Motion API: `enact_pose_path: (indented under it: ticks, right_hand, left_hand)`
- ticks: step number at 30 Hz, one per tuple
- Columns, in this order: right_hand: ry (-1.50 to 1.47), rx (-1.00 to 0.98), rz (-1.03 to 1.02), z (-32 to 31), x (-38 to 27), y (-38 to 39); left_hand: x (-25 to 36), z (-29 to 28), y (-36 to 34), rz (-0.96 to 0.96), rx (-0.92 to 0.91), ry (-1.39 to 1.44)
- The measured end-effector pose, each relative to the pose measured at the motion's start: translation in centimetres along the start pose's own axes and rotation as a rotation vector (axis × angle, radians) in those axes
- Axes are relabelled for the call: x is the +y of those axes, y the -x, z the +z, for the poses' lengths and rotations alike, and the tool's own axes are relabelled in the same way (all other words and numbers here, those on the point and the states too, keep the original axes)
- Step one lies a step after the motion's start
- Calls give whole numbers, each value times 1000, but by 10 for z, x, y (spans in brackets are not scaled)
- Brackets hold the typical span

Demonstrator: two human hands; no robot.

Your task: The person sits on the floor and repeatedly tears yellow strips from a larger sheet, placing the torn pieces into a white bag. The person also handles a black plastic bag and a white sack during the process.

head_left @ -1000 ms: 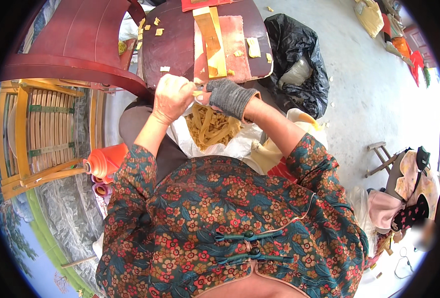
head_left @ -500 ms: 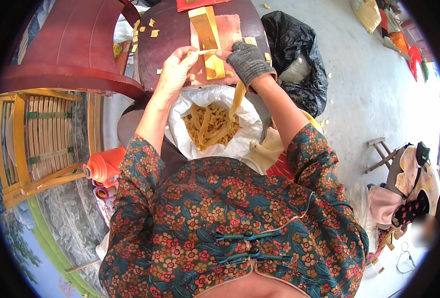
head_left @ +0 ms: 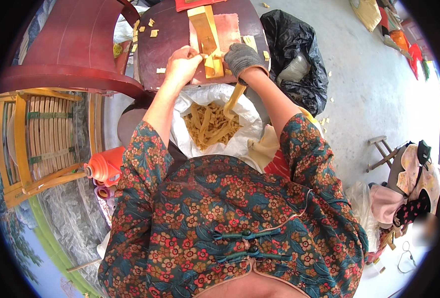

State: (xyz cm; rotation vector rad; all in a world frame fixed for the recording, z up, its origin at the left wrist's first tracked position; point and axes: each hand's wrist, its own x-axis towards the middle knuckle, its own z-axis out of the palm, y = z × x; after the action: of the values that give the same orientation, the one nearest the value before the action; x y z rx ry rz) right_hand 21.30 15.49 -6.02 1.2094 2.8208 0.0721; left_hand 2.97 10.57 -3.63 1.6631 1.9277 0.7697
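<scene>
An upright yellow block-like stand (head_left: 205, 30) rises from a pink cloth (head_left: 228, 29) on the dark round seat. At its left edge, my bare left hand (head_left: 182, 64) pinches the end of a pale yellow strip. My right hand (head_left: 243, 59), in a grey fingerless glove, closes on the same strip at the stand's right side. The strip's long tail (head_left: 235, 101) hangs below the glove into a white sack (head_left: 252, 116). Tan strips and short cut pieces (head_left: 207, 126) fill the sack. The stretch of strip between my fingers is partly hidden at the stand.
Right of the seat lies a black plastic bag (head_left: 292, 39). A red chair (head_left: 76, 39) stands to the left, above a slatted wooden chair (head_left: 51, 129) and an orange bottle-shaped container (head_left: 105, 166). Small yellow pieces (head_left: 154, 33) are scattered on the seat.
My hands have shifted from holding the strip across the stand's front to lower down against its two sides. The hanging tail has swung slightly left.
</scene>
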Motion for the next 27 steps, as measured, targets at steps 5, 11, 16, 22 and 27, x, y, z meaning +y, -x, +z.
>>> enact_pose_path:
  ticks: [5, 11, 16, 22, 27]
  right_hand:
    - [-746, 160, 413, -45, -26, 26]
    - [-701, 698, -272, -54, -77, 67]
    - [-992, 418, -273, -51, -98, 77]
    - [-1683, 356, 91, -41, -93, 63]
    - [-1390, 601, 140, -46, -88, 67]
  left_hand:
    - [-4, -6, 51, 200, 8, -5]
    - [12, 5, 109, -624, -539, 1358]
    - [-5, -9, 96, -557, -507, 1744]
    - [0, 7, 97, -732, -341, 1526]
    - [32, -12, 101, -455, -436, 1077]
